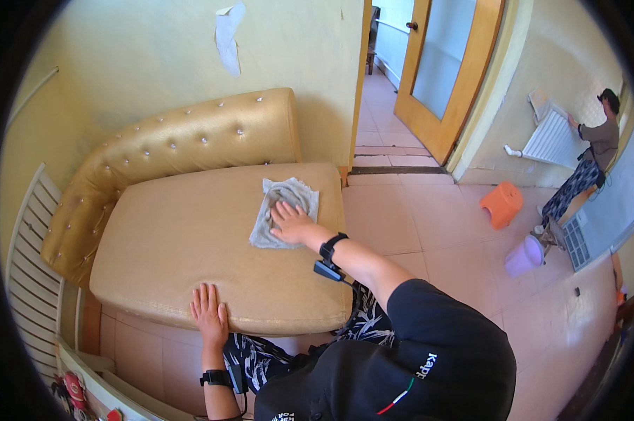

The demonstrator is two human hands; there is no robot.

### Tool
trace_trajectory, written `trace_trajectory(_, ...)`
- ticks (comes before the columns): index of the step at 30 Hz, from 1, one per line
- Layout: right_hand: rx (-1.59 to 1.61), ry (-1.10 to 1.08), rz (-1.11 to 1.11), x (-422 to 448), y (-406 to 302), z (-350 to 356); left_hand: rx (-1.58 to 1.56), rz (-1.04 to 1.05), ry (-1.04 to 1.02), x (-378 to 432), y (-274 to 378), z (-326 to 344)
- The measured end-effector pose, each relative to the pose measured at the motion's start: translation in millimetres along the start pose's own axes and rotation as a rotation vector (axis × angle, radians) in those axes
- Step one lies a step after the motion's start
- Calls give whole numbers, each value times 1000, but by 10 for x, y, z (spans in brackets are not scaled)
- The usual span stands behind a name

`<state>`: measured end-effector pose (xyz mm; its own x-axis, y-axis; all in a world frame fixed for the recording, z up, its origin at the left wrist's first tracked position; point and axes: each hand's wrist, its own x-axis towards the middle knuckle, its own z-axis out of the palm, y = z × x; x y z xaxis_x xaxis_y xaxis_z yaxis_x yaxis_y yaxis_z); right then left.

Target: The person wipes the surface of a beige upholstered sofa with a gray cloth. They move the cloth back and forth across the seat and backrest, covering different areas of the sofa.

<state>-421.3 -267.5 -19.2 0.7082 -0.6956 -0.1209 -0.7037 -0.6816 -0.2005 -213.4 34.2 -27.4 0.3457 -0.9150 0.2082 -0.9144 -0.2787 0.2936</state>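
A tan upholstered seat spreads out before me, with a gold button-tufted backrest curving along its far and left sides. My right hand lies flat on a crumpled grey cloth, pressing it against the seat near its right end. The fingers are slightly apart, and the palm covers part of the cloth. Resting on the seat's near edge is my left hand, its fingers extended and holding nothing. Black straps with small devices circle both my wrists.
To the left stands a white radiator. A wooden door with a glass panel is ajar at the back. An orange plastic stool and a purple bin are on the tiled floor. At far right, another person reaches to a wall radiator.
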Motion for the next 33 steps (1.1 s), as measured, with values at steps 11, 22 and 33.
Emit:
trace_trajectory(11,101,-304,-531,-1625,-611,-52,40,30,48,-42,-18,36)
trace_trajectory(22,-29,-57,-245,-730,-191,130,17,-2,26,1,24,-5)
trace_trajectory(33,-175,38,-397,-155,-615,176,26,5,74,-11,-34,104)
